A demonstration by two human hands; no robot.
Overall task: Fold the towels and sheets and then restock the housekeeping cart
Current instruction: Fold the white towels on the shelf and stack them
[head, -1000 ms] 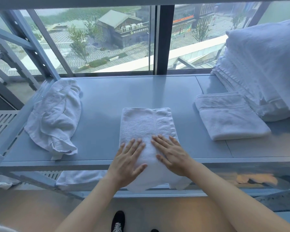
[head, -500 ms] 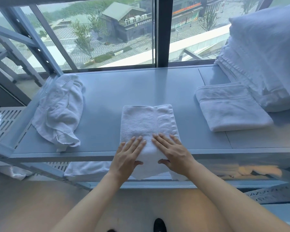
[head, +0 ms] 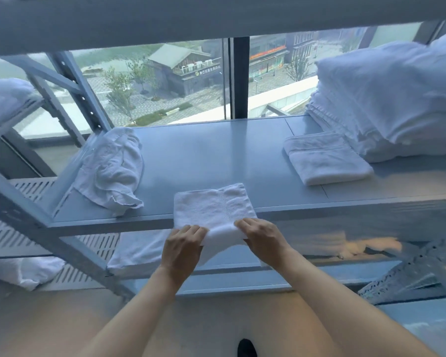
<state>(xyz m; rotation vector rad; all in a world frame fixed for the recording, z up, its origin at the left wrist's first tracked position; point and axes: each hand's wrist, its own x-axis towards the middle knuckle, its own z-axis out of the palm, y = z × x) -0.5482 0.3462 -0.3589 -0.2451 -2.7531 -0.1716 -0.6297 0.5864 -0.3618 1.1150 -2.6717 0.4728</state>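
A white towel (head: 211, 207), folded into a narrow strip, lies across the front edge of the grey metal shelf (head: 206, 155) and hangs over it. My left hand (head: 183, 247) grips the hanging part at its left side, fingers curled round the cloth. My right hand (head: 264, 238) grips the same part at its right side. The near end is lifted and bunched between both hands. A crumpled white towel (head: 113, 168) lies at the shelf's left end. A neatly folded white towel (head: 325, 158) sits at the right.
A tall stack of folded white linen (head: 386, 99) fills the shelf's right end. More white linen lies on a lower shelf (head: 139, 251) and on a rack at the left (head: 5, 99). Slanted metal uprights (head: 70, 81) stand at the left. A window is behind.
Both hands lay flat on the towel, pressing it. They have slid back to the shelf's front edge and now grip the towel's hanging end, lifting it. The camera has pulled back.
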